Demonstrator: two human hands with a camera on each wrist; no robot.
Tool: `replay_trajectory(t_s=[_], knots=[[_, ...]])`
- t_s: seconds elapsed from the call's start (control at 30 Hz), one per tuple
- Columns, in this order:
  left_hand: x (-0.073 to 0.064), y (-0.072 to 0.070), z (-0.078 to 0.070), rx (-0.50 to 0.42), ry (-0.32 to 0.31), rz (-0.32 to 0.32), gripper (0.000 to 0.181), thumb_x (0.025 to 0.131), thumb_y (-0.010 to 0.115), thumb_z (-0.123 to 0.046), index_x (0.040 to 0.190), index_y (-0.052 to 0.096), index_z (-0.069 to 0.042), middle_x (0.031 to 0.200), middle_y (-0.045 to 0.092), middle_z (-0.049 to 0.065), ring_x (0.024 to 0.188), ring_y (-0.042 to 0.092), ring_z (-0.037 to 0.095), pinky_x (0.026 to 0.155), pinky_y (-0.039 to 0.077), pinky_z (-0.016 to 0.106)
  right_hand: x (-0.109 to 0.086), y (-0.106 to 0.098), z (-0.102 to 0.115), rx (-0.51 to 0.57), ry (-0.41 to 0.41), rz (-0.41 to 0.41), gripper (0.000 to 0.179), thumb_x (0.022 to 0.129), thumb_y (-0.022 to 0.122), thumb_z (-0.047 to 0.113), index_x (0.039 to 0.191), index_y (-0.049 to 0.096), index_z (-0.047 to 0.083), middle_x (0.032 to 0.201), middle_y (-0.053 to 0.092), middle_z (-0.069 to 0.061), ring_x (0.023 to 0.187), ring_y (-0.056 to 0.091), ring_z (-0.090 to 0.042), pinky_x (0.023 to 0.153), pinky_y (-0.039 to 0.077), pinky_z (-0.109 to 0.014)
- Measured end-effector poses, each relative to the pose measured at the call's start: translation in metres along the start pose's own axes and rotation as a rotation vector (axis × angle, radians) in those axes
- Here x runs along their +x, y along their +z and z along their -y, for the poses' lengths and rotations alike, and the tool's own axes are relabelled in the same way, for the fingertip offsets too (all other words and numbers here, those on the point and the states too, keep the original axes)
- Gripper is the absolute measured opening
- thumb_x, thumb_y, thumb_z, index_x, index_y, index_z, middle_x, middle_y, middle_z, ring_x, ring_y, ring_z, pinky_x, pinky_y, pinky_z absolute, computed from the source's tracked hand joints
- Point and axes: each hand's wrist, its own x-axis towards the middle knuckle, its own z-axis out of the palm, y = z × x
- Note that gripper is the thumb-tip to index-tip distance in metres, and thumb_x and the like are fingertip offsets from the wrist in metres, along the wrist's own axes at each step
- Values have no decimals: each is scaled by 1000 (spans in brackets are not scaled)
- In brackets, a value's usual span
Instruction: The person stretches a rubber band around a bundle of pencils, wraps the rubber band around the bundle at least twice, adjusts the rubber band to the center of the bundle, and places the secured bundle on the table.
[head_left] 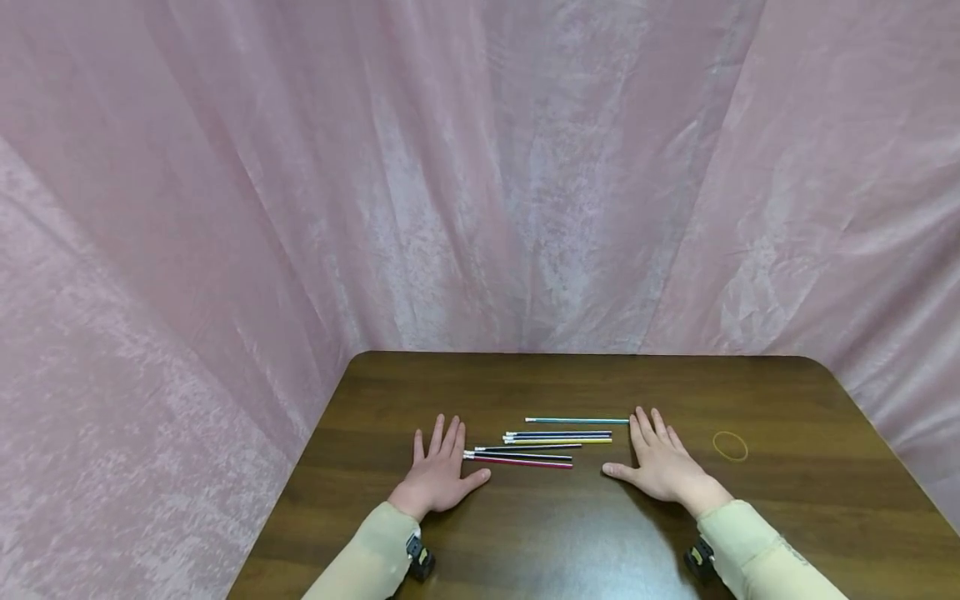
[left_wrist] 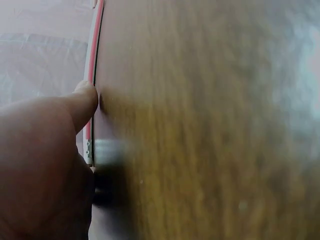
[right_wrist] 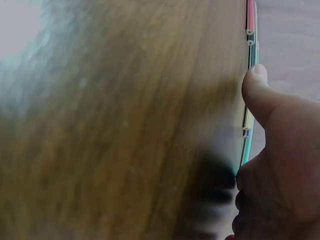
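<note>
Left hand (head_left: 438, 479) and right hand (head_left: 663, 467) spread on brown surface (head_left: 525, 542), each grip released, fingers straight. Between them: teal pencil (head_left: 577, 421) alone at far side, end by right fingertips; blue and yellow pencils (head_left: 558, 441) grouped in middle; black and red pencils (head_left: 521, 461) nearest, ends just beside left hand. Yellow rubber band (head_left: 727, 432) beyond right hand, seen in head view only. Left wrist view adds metal band (left_wrist: 89, 150) on red pencil; right wrist view, blunt pencil ends (right_wrist: 250, 32).
</note>
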Motion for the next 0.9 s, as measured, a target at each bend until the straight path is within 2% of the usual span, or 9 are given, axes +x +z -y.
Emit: replay_trajectory(t_s=[0.2,0.37,0.43,0.7,0.9], knots=[[4,1,-4,19,-4,-15,103,103,43,-76,170,16,-3,179,8,15,164,-7,37,123,-3,71,8,2,-7,68,-1,6,117,97,65,68,158,20,-21,166,11,-44,154,1,-63,118,10,-76],[8,0,-8,23,-15,-7,104,102,43,-77,170,16,-3,178,9,16,164,-7,37,123,-4,70,9,-7,3,30,41,44,115,98,67,65,159,20,-21,167,11,-42,154,5,-62,119,13,-75],[9,-1,-11,30,-17,-1,104,102,42,-77,170,17,-3,178,9,15,164,-7,37,123,-4,70,11,-3,1,23,44,43,116,97,66,66,159,20,-20,168,11,-41,155,5,-62,120,13,-74],[14,-3,-25,17,-11,6,104,102,44,-76,170,17,-3,178,10,16,164,-5,37,123,-2,70,13,6,-4,108,-22,-3,119,95,66,69,157,21,-22,166,11,-45,154,2,-63,118,5,-76],[18,1,-33,21,-25,5,104,102,43,-77,170,17,-2,178,7,17,164,-5,35,124,-1,68,11,10,-3,141,-26,8,118,97,63,70,158,19,-21,167,9,-44,154,0,-62,118,2,-77]])
